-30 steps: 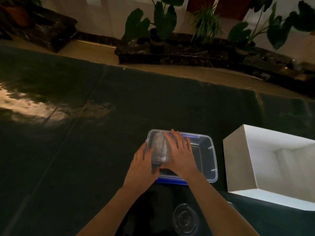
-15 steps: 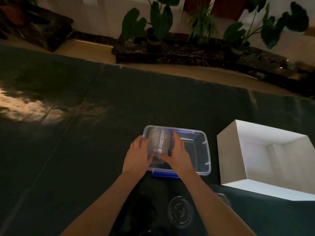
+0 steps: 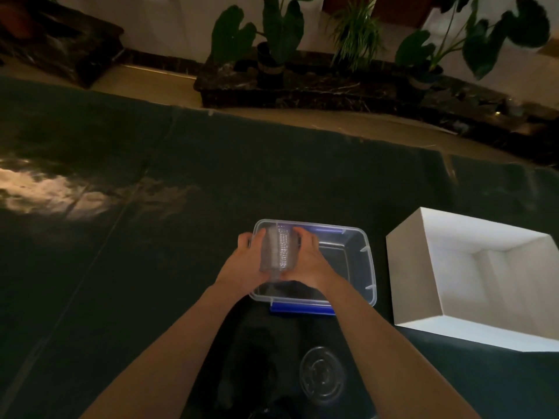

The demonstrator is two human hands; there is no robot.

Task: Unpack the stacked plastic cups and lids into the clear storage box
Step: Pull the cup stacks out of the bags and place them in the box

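Both hands, left hand [image 3: 246,261] and right hand [image 3: 305,258], are gripping the ribbed stack of clear plastic cups [image 3: 278,252], now sinking lower into the left end of the clear blue-latched storage box [image 3: 370,267], nearly placed

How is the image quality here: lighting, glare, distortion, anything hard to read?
Head view: dim overall; bright glare patch on the dark mat at left; wide-angle bending at the edges; clear cups between left hand and right hand look smeared; white box brightest.
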